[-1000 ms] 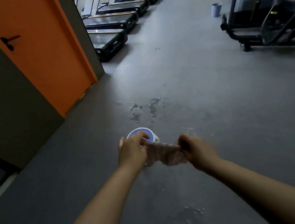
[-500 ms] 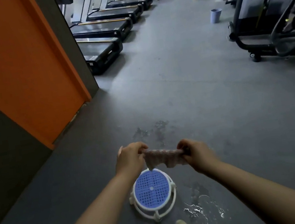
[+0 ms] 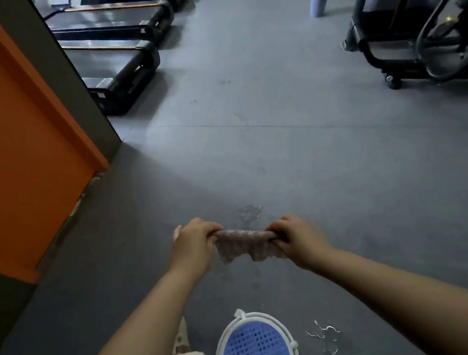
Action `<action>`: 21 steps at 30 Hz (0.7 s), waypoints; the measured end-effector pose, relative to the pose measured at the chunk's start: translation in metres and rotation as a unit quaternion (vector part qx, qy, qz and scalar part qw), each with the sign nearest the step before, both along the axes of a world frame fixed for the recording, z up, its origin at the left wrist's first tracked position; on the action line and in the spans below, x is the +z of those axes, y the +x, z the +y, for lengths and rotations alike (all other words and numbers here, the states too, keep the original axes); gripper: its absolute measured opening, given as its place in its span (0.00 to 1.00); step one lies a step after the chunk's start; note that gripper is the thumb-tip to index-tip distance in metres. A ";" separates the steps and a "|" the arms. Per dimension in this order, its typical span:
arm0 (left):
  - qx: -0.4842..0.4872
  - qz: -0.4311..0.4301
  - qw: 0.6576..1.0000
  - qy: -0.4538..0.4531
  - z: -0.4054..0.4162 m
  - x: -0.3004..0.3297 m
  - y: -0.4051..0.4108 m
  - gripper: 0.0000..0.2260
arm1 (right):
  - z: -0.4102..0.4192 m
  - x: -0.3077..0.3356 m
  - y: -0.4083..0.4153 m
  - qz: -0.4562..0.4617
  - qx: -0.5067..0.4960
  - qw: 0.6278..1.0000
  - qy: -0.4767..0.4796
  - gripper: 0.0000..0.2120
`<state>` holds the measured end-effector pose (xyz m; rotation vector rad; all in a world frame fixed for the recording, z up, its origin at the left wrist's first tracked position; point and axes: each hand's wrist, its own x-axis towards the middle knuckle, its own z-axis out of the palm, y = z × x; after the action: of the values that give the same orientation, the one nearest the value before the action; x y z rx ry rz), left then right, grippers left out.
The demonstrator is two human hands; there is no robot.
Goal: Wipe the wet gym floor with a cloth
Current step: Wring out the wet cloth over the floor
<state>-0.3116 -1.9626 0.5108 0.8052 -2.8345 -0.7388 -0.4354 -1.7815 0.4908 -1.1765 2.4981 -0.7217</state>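
While cloth (image 3: 247, 245) hangs stretched (above puddle (image 3: 249, 213)), left hand (image 3: 191, 245), right hand (image 3: 297, 236) grip its ends.

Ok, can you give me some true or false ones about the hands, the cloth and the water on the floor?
1. Both hands grip the cloth, the left hand and the right hand at opposite ends. True.
2. The cloth lies flat on the floor. False: it hangs between the hands, above the floor.
3. A puddle shows just beyond the cloth. True.
4. The strainer bucket has a red top. False: it is blue with holes in a white rim.
5. The door is green. False: orange.
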 end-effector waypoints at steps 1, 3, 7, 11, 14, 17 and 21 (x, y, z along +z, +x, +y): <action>-0.021 -0.016 1.000 -0.008 -0.025 -0.004 -0.012 0.10 | -0.022 -0.006 -0.008 -0.001 -0.010 1.000 0.004 0.10; -0.064 -0.047 0.996 -0.027 -0.078 -0.012 -0.037 0.10 | -0.067 -0.018 -0.024 -0.010 -0.033 0.999 0.012 0.09; -0.139 -0.078 0.987 -0.029 -0.176 -0.035 -0.091 0.10 | -0.150 -0.047 -0.051 -0.035 -0.103 0.994 0.025 0.09; -0.183 -0.104 0.978 -0.012 -0.237 -0.068 -0.131 0.10 | -0.206 -0.075 -0.075 -0.069 -0.152 0.985 0.049 0.08; -0.182 -0.105 0.978 0.013 -0.261 -0.099 -0.159 0.09 | -0.230 -0.098 -0.098 -0.078 -0.175 0.980 0.061 0.09; -0.168 -0.120 0.978 0.033 -0.269 -0.141 -0.182 0.08 | -0.239 -0.134 -0.124 -0.100 -0.179 0.976 0.066 0.09; -0.109 -0.141 0.977 0.120 -0.258 -0.214 -0.207 0.07 | -0.241 -0.197 -0.160 -0.133 -0.166 0.975 0.072 0.07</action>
<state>-0.5185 -2.2202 0.2967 0.6804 -3.1668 -1.0976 -0.5951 -2.0220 0.2938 -0.5755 2.4893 -0.7091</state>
